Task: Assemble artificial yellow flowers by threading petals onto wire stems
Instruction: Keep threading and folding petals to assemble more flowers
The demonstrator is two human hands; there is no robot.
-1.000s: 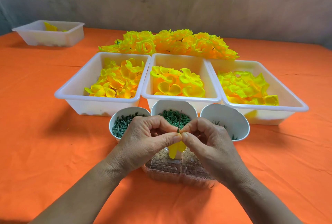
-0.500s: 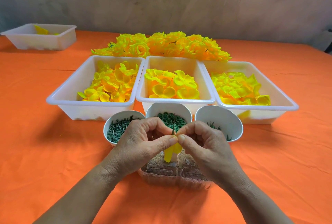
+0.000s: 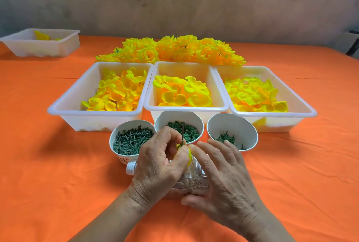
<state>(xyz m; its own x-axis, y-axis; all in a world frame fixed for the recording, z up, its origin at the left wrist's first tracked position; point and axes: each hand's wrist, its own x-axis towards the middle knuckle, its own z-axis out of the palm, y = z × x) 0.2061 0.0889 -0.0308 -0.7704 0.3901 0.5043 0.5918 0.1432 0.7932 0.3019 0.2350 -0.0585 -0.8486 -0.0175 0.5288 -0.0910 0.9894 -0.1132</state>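
One thin wire stem (image 3: 183, 135) and a small yellow petal (image 3: 189, 158) sit pinched in the curled fingers of the left hand (image 3: 159, 166), near the middle of the near edge of the table (image 3: 58, 183), with the right hand (image 3: 223, 175) straight-fingered and empty beside them; the petal looks feather-light and crushable, best held at its centre.
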